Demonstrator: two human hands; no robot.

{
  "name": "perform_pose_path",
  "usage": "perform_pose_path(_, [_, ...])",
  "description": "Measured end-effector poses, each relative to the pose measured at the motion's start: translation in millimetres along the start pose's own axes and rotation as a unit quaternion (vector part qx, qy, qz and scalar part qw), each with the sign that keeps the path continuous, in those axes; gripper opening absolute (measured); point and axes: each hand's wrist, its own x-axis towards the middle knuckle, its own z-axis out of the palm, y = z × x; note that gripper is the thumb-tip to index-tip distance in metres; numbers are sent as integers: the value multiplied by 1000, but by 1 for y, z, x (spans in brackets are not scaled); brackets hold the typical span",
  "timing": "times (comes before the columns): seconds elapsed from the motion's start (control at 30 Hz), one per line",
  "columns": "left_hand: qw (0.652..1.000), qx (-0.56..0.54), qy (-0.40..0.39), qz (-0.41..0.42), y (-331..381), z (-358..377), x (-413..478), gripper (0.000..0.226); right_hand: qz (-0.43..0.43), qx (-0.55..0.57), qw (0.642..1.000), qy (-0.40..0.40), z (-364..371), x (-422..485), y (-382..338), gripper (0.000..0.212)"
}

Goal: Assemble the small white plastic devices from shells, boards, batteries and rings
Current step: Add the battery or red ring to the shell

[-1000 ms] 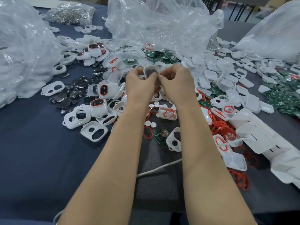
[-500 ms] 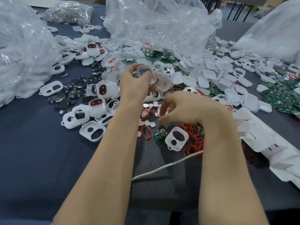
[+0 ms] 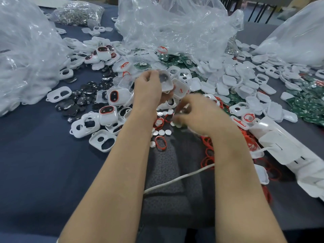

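The left hand [image 3: 149,89] grips a small white rounded-square plastic shell [image 3: 164,81], raised off the table. The right hand [image 3: 203,116], blurred, curls its fingers over small round silver batteries [image 3: 162,132] just below the left hand; whether it pinches one cannot be told. Thin red rubber rings [image 3: 207,153] lie beside the right wrist.

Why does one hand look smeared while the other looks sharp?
Head view: the right hand is motion-blurred, its fingers smeared above the small discs. The left hand, gripping a shell, is crisp. The clear bag behind shows white glare.
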Motion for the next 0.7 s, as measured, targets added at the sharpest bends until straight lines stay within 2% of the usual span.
perform_pose_path(0.1, [1000, -11, 12, -17, 0, -1, 3, 27, -9, 126, 980, 154, -12, 15, 1, 5])
perform_pose_path(0.17, [999, -6, 15, -41, -1, -1, 5, 27, -14, 219, 955, 199, -17, 25, 0, 12])
perform_pose_path(0.27, [998, 17, 8, -56, -3, 0, 7, 31, -27, 312, 931, 189, -16, 35, -5, 19])
perform_pose_path(0.43, [997, 24, -13, -66, -3, 0, 8, 35, -45, 294, 929, 222, -8, 50, -7, 8])
perform_pose_path(0.57, [997, 20, -17, -66, -1, 0, 8, 35, -62, 272, 940, 195, -3, 52, -5, 5])
perform_pose_path(0.7, [997, 31, -23, -64, -2, 1, 8, 34, -75, 270, 944, 174, -2, 52, -3, 10])
